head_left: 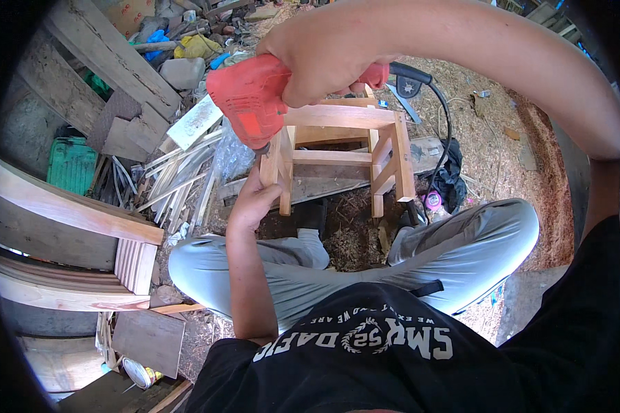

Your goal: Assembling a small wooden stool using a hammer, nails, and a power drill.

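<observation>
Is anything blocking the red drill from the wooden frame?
Nothing visible. The red drill, in the right hand, has its tip beside the left post of the wooden frame; I can't tell if they touch. The left hand holds that post just below.

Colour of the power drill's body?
Red: the power drill shows best in the head view.

Left: weathered planks (110, 51), leaning; green plastic container (71, 166) below them; large pale wooden frame (69, 197) nearer. Lower left: square brown board (149, 342), round tin (139, 373) on its side beside it. Upper left: yellow bag (198, 47), grey block (182, 73) just below. Centre left: clear plastic sheet (233, 153) beside loose wood strips (179, 180). Right: black bag (452, 175) touching pink round object (433, 200); ground (486, 141) strewn with shavings.
</observation>
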A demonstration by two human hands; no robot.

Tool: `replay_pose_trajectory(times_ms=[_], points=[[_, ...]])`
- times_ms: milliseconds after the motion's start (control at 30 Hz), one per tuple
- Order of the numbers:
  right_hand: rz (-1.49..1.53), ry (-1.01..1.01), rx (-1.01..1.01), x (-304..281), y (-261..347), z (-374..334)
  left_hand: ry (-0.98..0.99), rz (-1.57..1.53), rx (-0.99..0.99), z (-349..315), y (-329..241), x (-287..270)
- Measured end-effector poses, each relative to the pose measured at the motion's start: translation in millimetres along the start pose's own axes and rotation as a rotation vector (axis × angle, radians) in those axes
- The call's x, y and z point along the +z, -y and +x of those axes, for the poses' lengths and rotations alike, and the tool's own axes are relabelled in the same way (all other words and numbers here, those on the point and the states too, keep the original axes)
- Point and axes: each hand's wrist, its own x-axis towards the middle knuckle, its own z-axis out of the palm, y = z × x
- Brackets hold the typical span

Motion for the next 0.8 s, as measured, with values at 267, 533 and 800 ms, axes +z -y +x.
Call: replay_pose_trajectory(times_ms=[267,533,800], points=[[0.129,-0.28,0.038,23.5,-8.5,14.3,0.003,-0.004,-0.016,0.8,0.5,-2.3],[0.162,-0.367,0.104,-5.5,0.0,-63.7,-0.001,0.064,0.009,3.4,2.4,0.7],[0.958,-1.171,-0.11,127.4,-162.8,-78.3,0.031,0.275,0.056,0.8,-22.6,2.5]])
